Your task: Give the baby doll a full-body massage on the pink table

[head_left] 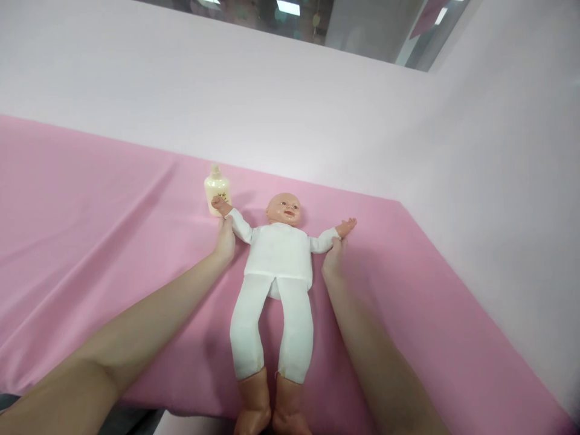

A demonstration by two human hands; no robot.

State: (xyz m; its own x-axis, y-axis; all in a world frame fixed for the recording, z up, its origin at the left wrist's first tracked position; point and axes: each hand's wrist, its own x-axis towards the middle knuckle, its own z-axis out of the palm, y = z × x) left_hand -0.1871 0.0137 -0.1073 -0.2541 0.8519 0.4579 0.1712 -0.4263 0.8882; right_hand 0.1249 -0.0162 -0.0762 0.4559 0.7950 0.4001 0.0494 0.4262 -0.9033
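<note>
A baby doll (276, 272) in white clothes lies on its back on a pink cloth (90, 211), arms spread, bare feet toward me. My left hand (225, 240) touches the doll's arm on the left side, fingers closed around the sleeve near the wrist. My right hand (334, 257) grips the doll's other arm at the sleeve end, just below its small hand. A small cream bottle (217, 189) stands upright just behind the doll's left-side hand.
The pink cloth covers the surface and ends at a pale wall (290, 109) behind and on the right. The cloth's near edge (190, 417) hangs at the bottom, by the doll's feet.
</note>
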